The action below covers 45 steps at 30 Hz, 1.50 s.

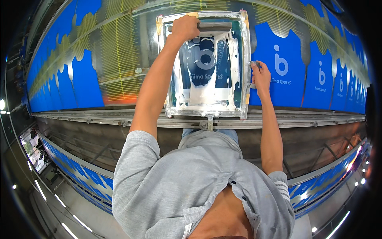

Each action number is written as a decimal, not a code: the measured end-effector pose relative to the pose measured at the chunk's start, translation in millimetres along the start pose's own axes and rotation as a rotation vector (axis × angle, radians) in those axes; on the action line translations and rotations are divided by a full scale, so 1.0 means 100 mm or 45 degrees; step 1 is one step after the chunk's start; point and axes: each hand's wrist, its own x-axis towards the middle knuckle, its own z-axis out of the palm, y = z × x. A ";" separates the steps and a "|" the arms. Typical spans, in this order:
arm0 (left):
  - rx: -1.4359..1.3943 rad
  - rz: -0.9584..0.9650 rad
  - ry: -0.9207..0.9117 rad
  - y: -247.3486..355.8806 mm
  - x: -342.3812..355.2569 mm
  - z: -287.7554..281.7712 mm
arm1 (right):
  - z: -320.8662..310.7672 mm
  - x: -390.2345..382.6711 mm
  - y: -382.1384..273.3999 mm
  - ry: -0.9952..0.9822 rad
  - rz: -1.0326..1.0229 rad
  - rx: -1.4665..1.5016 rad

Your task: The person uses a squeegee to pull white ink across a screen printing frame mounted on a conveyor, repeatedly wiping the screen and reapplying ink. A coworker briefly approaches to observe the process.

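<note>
A screen-printing frame (246,44) lies on the long table in front of me. White ink (211,97) is smeared in thick streaks over its mesh, heaviest along the near end and right side. The stencil's rounded emblem and lettering show dark between the streaks. At the far end of the frame, my left hand (186,28) is closed over the left part of a squeegee (217,26), which lies crosswise. My right hand (261,77) is beside the frame's right edge, fingers closed on a small dark handle (257,64); its far side is hidden.
Blue cut fabric panels (274,42) lie along the table on both sides; those to the right carry white prints. A yellow-lined bare stretch of table (121,59) adjoins the frame's left. A metal rail (99,118) runs along the near edge. Another table with blue panels (79,173) stands behind me.
</note>
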 end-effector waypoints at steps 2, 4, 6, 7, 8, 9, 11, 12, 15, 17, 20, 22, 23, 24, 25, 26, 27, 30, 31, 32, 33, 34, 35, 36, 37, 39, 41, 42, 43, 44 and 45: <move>0.007 0.010 -0.028 0.08 -0.17 0.04 | -0.03 -0.01 -0.01 -0.018 0.013 -0.019; -0.080 0.075 0.160 0.10 -0.52 0.31 | -0.03 0.00 -0.05 -0.011 0.004 -0.072; -0.250 0.171 0.355 0.25 -1.00 0.45 | 0.00 0.07 -0.10 0.029 -0.019 -0.159; -0.247 0.185 0.411 0.31 -1.31 0.58 | 0.01 0.08 -0.12 0.043 -0.049 -0.162; -0.306 0.212 0.520 0.40 -1.63 0.70 | 0.02 0.08 -0.13 0.062 -0.078 -0.167; -0.274 0.175 0.466 0.48 -1.95 0.79 | 0.04 0.07 -0.16 0.077 -0.114 -0.171; -0.284 0.112 0.493 0.69 -2.61 0.97 | 0.05 0.11 -0.08 0.092 -0.201 -0.216; -0.295 0.089 0.500 0.79 -2.89 0.99 | 0.04 0.20 0.07 0.097 -0.292 -0.227; -0.459 0.076 0.588 0.86 -3.26 1.08 | 0.14 0.33 0.15 0.109 -0.474 -0.130; -0.465 0.111 0.537 0.77 -3.27 1.01 | 0.17 0.18 0.06 0.140 -0.393 0.035; -0.339 0.201 0.520 0.62 -3.31 1.00 | 0.08 0.25 0.26 0.210 -0.492 0.077; -0.388 0.165 0.506 0.55 -3.48 0.94 | 0.17 -0.21 0.02 0.195 -0.361 0.131; -0.418 0.171 0.498 0.47 -3.54 0.91 | 0.22 -0.36 -0.05 0.209 -0.354 0.160; -0.422 0.180 0.494 0.34 -3.59 0.88 | 0.31 -0.52 -0.13 0.224 -0.343 0.190; -0.434 0.206 0.490 0.24 -3.63 0.85 | 0.35 -0.62 -0.18 0.247 -0.389 0.183; -0.453 0.234 0.479 0.13 -3.69 0.83 | 0.38 -0.72 -0.20 0.274 -0.428 0.171; -0.456 0.232 0.457 0.02 -3.73 0.80 | 0.42 -0.81 -0.22 0.302 -0.466 0.157; -0.541 0.284 0.557 -0.49 -3.85 0.95 | 0.78 -1.01 -0.18 0.321 -0.580 0.159; -0.541 0.302 0.481 -0.79 -3.84 0.97 | 0.98 -1.01 -0.16 0.336 -0.614 0.171; -0.544 0.294 0.492 -1.10 -3.89 0.87 | 1.31 -1.15 -0.28 0.355 -0.633 0.102; -0.549 0.286 0.504 -1.39 -3.97 0.78 | 1.57 -1.31 -0.40 0.375 -0.529 0.020; -0.542 0.287 0.518 -1.63 -4.05 0.64 | 1.74 -1.28 -0.40 0.359 -0.594 0.065; -0.540 0.265 0.518 -1.86 -4.13 0.48 | 1.98 -1.34 -0.52 0.373 -0.604 0.017; -0.535 0.249 0.532 -2.09 -4.20 0.40 | 2.26 -1.49 -0.65 0.380 -0.689 -0.017; -0.509 0.244 0.519 -2.31 -4.24 0.32 | 2.40 -1.36 -0.62 0.317 -0.601 -0.028; -0.466 0.202 0.470 -2.79 -4.38 0.22 | 2.94 -1.37 -0.61 0.321 -0.617 -0.048; -0.499 0.194 0.537 -3.27 -4.53 0.22 | 3.58 -1.67 -0.75 0.299 -0.695 -0.028; -0.471 0.176 0.501 -3.50 -4.60 0.17 | 3.90 -1.67 -0.71 0.256 -0.711 0.148; -0.424 0.172 0.477 -3.75 -4.67 0.11 | 4.21 -1.60 -0.64 0.250 -0.734 0.217; -0.361 0.171 0.540 -4.02 -4.81 0.10 | 4.55 -1.68 -0.65 0.224 -0.688 0.209; -0.311 0.173 0.604 -4.24 -4.92 0.08 | 4.86 -1.69 -0.64 0.176 -0.647 0.256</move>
